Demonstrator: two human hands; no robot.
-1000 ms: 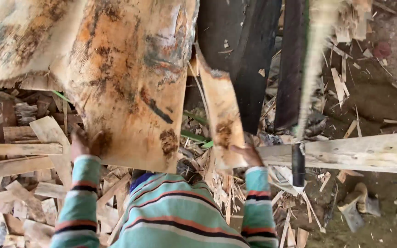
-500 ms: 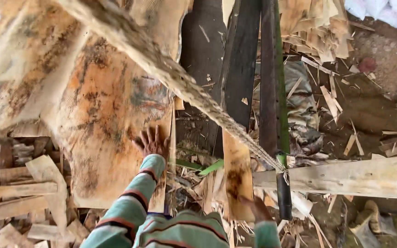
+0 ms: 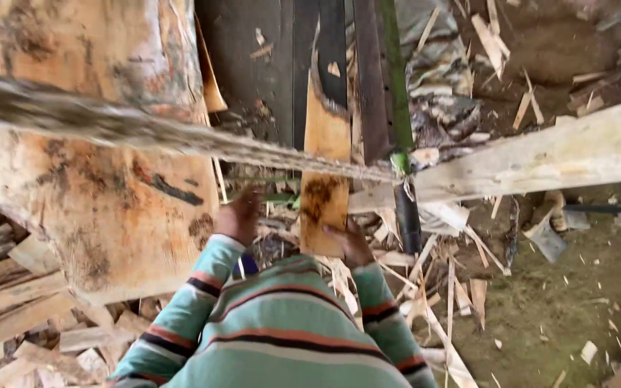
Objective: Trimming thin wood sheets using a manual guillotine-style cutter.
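Dirt floor [image 3: 555, 316] (daylit), scattered wood offcuts [image 3: 30, 316], pale beam [image 3: 540, 154] crossing

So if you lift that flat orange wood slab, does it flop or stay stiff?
The wood slab probably stays stiff: it runs straight above the right hand gripping its lower end. It looks thin, so likely fairly light. Its rough sawn face should not slip, though it might splinter.

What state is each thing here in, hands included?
Narrow plank: upright, bottom end gripped.
Right hand: closed on the narrow plank's bottom end.
Left hand: at the big slab's edge, grip unclear.
Big slab: leaning, stained, rough.
Pale beam: lying across.
Offcuts: scattered on the ground.
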